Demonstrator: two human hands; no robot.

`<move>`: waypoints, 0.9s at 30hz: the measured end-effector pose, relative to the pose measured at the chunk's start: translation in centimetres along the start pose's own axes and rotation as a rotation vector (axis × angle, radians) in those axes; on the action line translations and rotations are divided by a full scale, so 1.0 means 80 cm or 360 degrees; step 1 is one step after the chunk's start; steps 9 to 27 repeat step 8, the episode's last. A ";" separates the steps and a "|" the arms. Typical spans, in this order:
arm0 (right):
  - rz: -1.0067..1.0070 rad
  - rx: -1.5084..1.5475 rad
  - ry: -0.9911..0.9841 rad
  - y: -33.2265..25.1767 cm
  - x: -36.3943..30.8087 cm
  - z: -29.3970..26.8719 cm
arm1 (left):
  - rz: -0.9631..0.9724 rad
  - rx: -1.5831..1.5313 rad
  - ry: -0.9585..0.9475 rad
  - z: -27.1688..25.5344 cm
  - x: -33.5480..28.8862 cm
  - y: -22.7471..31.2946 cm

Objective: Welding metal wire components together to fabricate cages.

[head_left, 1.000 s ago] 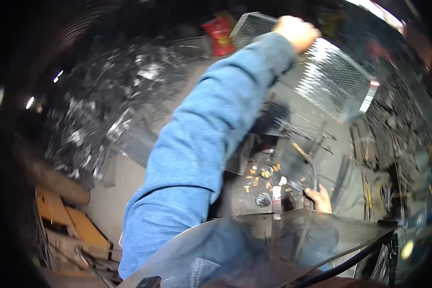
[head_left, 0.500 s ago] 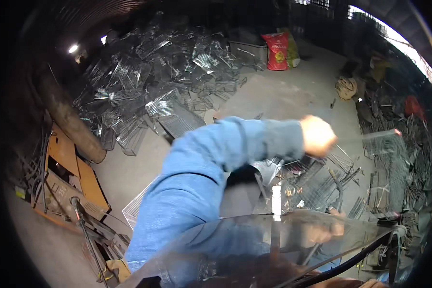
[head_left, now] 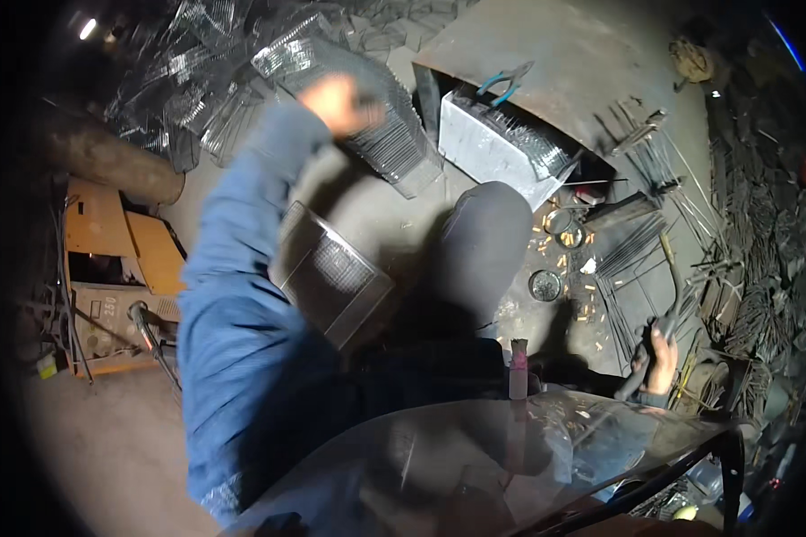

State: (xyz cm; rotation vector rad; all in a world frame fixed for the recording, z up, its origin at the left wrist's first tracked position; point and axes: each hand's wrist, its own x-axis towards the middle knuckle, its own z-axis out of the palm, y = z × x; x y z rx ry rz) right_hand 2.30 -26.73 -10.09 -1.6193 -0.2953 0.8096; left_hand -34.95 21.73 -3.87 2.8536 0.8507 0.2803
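Note:
My left hand (head_left: 336,103), its fingers smeared by motion, is over the near part of the wire mesh baskets, by a long mesh basket (head_left: 387,134). Whether it holds anything does not show. On the right, my right hand (head_left: 663,362) is closed round a dark tool with a handle (head_left: 638,374); its exact kind is unclear. A flat wire mesh panel (head_left: 331,273) lies on the floor below my left arm. Beyond my grey-clad knee (head_left: 491,237) is a pale metal box-shaped piece (head_left: 493,148) under a metal sheet's edge, with blue-handled pliers (head_left: 505,85) on top.
A clear visor (head_left: 475,456) crosses the lower view. An orange machine (head_left: 107,233) and a thick log-like cylinder (head_left: 116,166) stand left. Several metal rods (head_left: 631,246), round dishes (head_left: 544,285) and small orange-tan bits lie right of my knee. Dark wire bundles (head_left: 761,295) line the right.
My left hand has swung from the far right over to the mesh baskets at the upper left. The view has tilted downward, bringing the pliers, box-shaped piece and dishes into sight.

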 end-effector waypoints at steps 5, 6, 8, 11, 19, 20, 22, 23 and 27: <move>0.0185 -0.0104 0.0196 0.035 -0.047 -0.019 | -0.0607 -0.0078 -0.0676 0.211 -0.134 -0.012; 0.0215 -0.0118 0.0147 0.033 -0.053 -0.010 | -0.0648 0.0076 -0.0617 0.217 -0.153 -0.010; 0.0365 -0.0038 0.0090 0.058 -0.053 -0.009 | -0.0782 0.0144 -0.0504 0.244 -0.169 -0.049; 0.0365 -0.0038 0.0090 0.058 -0.053 -0.009 | -0.0782 0.0144 -0.0504 0.244 -0.169 -0.049; 0.0365 -0.0038 0.0090 0.058 -0.053 -0.009 | -0.0782 0.0144 -0.0504 0.244 -0.169 -0.049; 0.0365 -0.0038 0.0090 0.058 -0.053 -0.009 | -0.0782 0.0144 -0.0504 0.244 -0.169 -0.049; 0.0365 -0.0038 0.0090 0.058 -0.053 -0.009 | -0.0782 0.0144 -0.0504 0.244 -0.169 -0.049; 0.0365 -0.0038 0.0090 0.058 -0.053 -0.009 | -0.0782 0.0144 -0.0504 0.244 -0.169 -0.049; 0.0365 -0.0038 0.0090 0.058 -0.053 -0.009 | -0.0782 0.0144 -0.0504 0.244 -0.169 -0.049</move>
